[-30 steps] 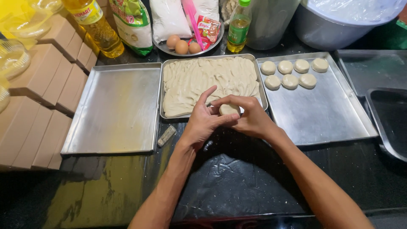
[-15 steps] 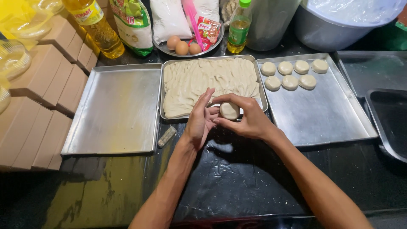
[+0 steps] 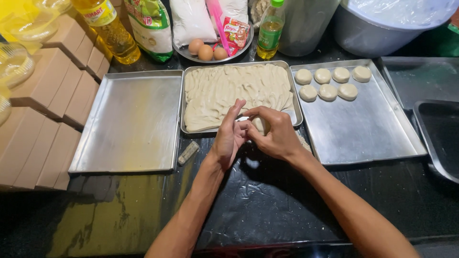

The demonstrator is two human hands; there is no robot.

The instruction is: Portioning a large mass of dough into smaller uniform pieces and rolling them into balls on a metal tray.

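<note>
Head view: both hands meet at frame centre, over the near edge of the dough tray [image 3: 191, 71]. Left hand [image 3: 228, 138] and right hand [image 3: 275, 134] are cupped shut around a dough piece [image 3: 259, 125], mostly hidden. I'd press gently and evenly to match the seven discs [image 3: 328, 91] upper right.

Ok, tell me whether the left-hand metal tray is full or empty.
Empty. The left tray shows only bare, shiny metal, while the middle tray holds spread dough and the right tray holds seven dough rounds.
</note>
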